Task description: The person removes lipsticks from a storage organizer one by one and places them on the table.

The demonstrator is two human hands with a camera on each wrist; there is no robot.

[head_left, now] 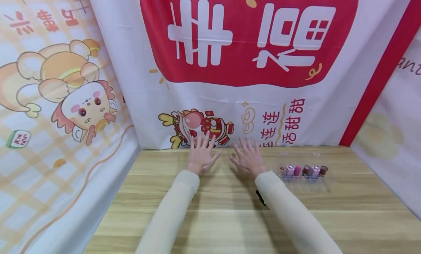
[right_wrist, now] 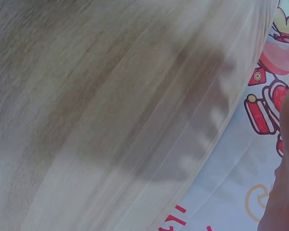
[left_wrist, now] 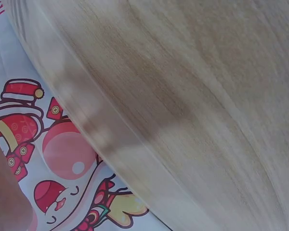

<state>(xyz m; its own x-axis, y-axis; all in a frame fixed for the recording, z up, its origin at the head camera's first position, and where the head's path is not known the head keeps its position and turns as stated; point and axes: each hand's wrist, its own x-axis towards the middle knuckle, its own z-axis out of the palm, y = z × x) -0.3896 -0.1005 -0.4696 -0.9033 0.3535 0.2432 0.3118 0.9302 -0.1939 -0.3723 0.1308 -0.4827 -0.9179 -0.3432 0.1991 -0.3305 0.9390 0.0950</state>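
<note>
Both hands reach out side by side over the far part of a wooden table (head_left: 220, 217), palms down. My left hand (head_left: 200, 157) has its fingers spread straight and holds nothing. A short gap apart, my right hand (head_left: 249, 159) also has straight, spread fingers with nothing in them. Each wrist view catches only a blurred edge of its hand, the left hand (left_wrist: 7, 187) at the left border and the right hand (right_wrist: 284, 178) at the right border. Shadows of the hands fall on the wood. Nearest the right hand is a clear plastic organizer (head_left: 304, 186) with several small cosmetic tubes.
In the organizer stand a bright pink tube (head_left: 297, 170), pale lilac ones (head_left: 314, 171) and dark brown-capped ones (head_left: 323, 170). A white cloth (head_left: 204, 97) with red print hangs along the table's back edge. Another patterned cloth (head_left: 108, 181) hangs at the left.
</note>
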